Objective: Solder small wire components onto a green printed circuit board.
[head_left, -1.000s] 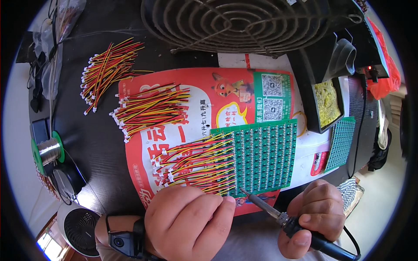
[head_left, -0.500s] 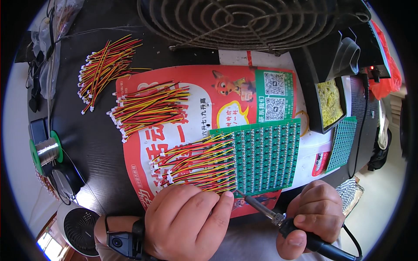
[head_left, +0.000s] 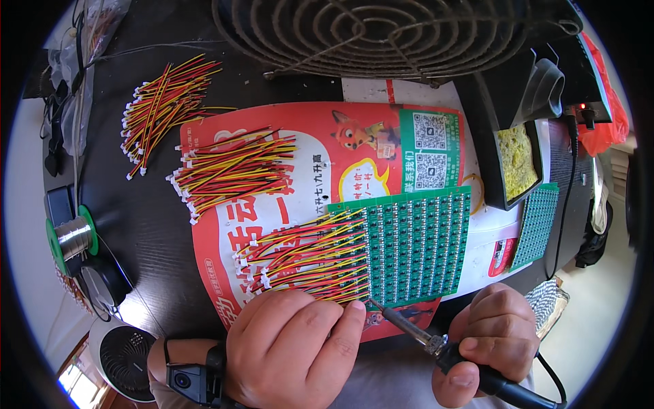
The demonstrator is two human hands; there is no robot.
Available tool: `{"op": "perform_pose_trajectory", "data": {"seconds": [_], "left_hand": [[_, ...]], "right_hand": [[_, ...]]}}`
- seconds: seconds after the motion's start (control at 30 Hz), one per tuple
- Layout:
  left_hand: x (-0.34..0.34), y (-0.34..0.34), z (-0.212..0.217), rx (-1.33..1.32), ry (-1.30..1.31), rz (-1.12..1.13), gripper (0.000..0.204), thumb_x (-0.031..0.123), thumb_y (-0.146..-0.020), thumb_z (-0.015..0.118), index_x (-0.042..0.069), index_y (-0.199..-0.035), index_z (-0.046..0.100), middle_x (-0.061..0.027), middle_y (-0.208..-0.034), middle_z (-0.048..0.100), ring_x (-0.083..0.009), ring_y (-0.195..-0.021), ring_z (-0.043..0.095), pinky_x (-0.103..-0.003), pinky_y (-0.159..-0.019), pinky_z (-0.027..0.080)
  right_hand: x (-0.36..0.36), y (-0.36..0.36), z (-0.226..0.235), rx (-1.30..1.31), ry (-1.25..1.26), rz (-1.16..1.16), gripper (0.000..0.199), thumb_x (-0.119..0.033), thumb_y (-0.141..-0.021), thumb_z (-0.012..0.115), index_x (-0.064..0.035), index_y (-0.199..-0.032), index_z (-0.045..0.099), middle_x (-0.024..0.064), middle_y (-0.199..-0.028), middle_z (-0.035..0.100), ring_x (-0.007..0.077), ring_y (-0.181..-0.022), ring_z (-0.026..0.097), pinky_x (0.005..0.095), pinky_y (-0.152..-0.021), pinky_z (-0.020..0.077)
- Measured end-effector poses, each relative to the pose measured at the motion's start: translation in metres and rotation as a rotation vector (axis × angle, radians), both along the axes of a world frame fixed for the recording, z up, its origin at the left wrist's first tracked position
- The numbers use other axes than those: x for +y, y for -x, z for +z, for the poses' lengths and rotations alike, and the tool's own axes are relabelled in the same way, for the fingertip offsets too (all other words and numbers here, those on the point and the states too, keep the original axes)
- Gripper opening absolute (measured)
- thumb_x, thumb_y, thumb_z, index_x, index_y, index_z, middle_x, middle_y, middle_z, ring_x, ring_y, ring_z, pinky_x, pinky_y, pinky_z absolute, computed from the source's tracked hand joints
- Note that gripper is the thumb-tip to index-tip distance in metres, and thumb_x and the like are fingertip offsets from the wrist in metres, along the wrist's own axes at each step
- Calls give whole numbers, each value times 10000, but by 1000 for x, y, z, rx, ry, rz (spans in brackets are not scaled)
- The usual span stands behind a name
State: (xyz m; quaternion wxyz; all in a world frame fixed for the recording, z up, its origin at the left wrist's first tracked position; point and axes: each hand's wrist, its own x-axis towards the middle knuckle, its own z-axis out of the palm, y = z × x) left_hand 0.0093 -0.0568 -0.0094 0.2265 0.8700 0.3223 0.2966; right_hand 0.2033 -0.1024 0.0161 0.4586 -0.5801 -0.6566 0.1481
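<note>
Black table, red-and-white printed sheet on it, 1 pile of red-and-yellow wires

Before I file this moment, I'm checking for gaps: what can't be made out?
Head view: what, if anything, the left hand holds; the hand itself hides it.
Head view: part of the soldering iron; the right hand covers it.
Head view: whether the soldering iron touches the green board; too small.
Head view: the wire grille's far side; cut off by the top edge.
</note>
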Motion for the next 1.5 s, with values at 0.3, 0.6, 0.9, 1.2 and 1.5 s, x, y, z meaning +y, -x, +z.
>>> {"op": "perform_pose_trajectory", "data": {"seconds": [0.3, 0.6, 0.9, 1.2, 1.5], "left_hand": [[0, -1, 0, 11, 11, 5, 296, -39, -597, 729, -25, -892, 714, -67, -713, 602, -216, -574, 565, -324, -515, 447], [0, -4, 3, 18, -1, 10, 282, -35, -606, 743, -22, -886, 713, -71, -726, 609, -219, -580, 568, -327, -522, 454], [8, -3, 9, -67, -72, 33, 272, -17, -632, 762, -20, -900, 715, -83, -749, 628, -216, -574, 570, -320, -517, 472], [47, 39, 26, 151, 47, 659, 197, -38, -693, 747, 18, -874, 694, -95, -836, 643, -292, -745, 607, -385, -674, 488], [52, 40, 22, 192, -9, 575, 137, -76, -738, 702, -9, -856, 687, -115, -826, 643, -289, -724, 617, -361, -662, 487]], "right_hand": [[1, 0, -2, -10, -4, 17, 272, -316, -885, 627, -92, -786, 507, -5, -598, 458, 108, -488, 439, 248, -426, 317], [4, -4, -26, 257, -351, 207, 231, -148, -863, 629, 42, -786, 521, 76, -582, 490, 187, -469, 496, 294, -390, 397], [5, -3, -18, 103, -297, 54, 225, -260, -864, 568, -56, -818, 485, 11, -603, 409, 114, -520, 345, 272, -464, 234], [6, -2, -14, 65, -306, 43, 212, -230, -872, 546, -34, -835, 476, 36, -625, 416, 121, -507, 359, 272, -450, 256], [3, -5, -10, 67, -280, 58, 220, -230, -870, 552, -25, -850, 474, 42, -630, 424, 128, -499, 385, 271, -442, 289]]}}
